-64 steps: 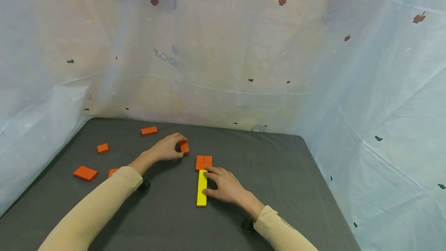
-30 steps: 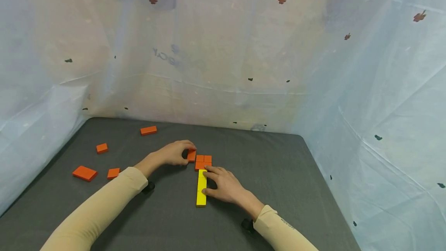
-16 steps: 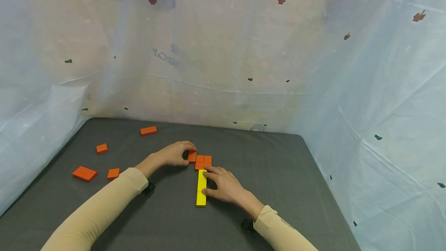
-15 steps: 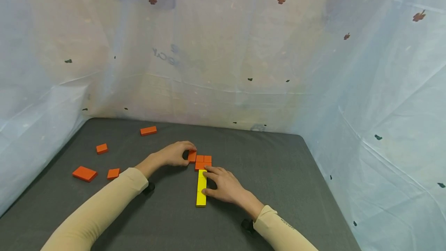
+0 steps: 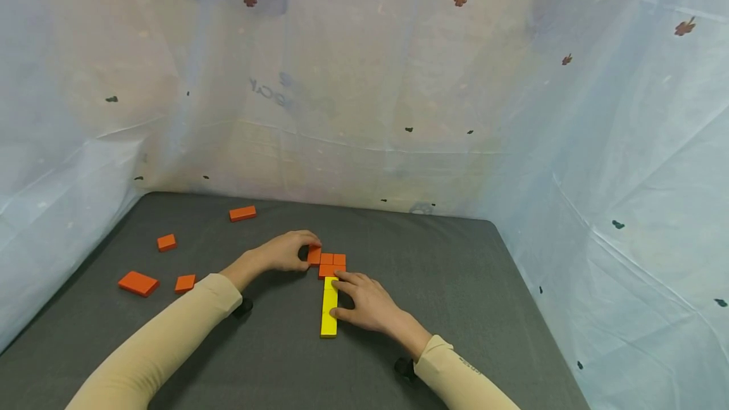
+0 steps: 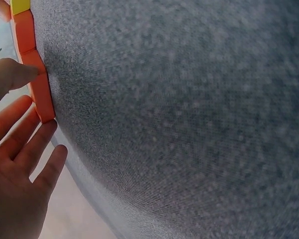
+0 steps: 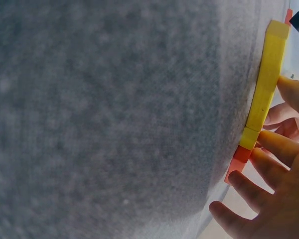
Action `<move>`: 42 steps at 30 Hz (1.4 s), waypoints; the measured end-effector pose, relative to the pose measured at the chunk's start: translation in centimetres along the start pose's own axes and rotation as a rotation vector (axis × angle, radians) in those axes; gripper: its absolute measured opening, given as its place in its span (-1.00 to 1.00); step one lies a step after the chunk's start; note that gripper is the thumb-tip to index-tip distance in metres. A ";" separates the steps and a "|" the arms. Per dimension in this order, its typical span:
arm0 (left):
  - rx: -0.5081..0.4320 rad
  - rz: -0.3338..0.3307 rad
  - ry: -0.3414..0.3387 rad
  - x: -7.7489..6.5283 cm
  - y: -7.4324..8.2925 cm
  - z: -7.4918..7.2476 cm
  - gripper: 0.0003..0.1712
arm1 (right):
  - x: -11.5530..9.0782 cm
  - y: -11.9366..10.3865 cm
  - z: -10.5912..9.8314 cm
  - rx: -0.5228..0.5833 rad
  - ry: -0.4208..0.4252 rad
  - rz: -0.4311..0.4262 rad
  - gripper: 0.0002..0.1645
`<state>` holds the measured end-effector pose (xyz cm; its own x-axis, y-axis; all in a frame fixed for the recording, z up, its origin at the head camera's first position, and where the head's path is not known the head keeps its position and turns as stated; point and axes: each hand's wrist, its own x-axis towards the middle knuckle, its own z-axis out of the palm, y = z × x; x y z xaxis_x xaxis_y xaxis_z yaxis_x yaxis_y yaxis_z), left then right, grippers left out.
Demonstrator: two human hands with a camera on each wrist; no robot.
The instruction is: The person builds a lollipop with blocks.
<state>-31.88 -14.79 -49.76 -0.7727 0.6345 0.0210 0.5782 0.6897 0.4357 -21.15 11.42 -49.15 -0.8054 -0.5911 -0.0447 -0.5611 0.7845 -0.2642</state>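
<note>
Between thumb and fingertips, my left hand (image 5: 278,252) pinches an orange block (image 5: 314,255). That block stands against the left side of a small cluster of orange blocks (image 5: 333,264) laid edge to edge. In the left wrist view the thumb is on one face of the pinched block (image 6: 42,97), with fingers at its far end. A yellow strip (image 5: 329,315), a long block plus a short one, runs from the cluster toward me. My right hand (image 5: 369,304) rests its thumb and fingertips along the right side; in the right wrist view its fingers are extended against the yellow block (image 7: 268,74).
Loose orange blocks lie on the left of the dark grey table (image 5: 455,309): a flat one (image 5: 138,283), a small one (image 5: 167,243), one by the left sleeve (image 5: 185,283) and a long one (image 5: 243,214) at the back. Pale plastic sheeting (image 5: 342,81) surrounds the table.
Since the oldest frame, my left hand has carried the orange block right and slightly nearer, up to the cluster. Over the last half second it holds still there. My right hand has stayed put.
</note>
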 end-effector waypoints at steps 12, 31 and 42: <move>-0.005 0.000 0.000 0.0 0.0 0.0 -0.41 | 0.0 0.0 -0.1 0.006 -0.002 -0.004 -0.23; -0.025 -0.025 0.141 -1.1 -0.7 -0.8 -0.48 | 0.1 0.0 0.0 0.021 -0.008 -0.006 -0.23; -0.038 -0.065 0.303 -7.7 -2.3 -3.0 -0.49 | -0.1 0.2 0.0 0.056 -0.026 -0.009 -0.22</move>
<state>-28.02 -22.34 -48.27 -0.8540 0.4526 0.2567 0.5192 0.7083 0.4783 -21.17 11.62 -49.15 -0.7950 -0.6029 -0.0666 -0.5557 0.7680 -0.3186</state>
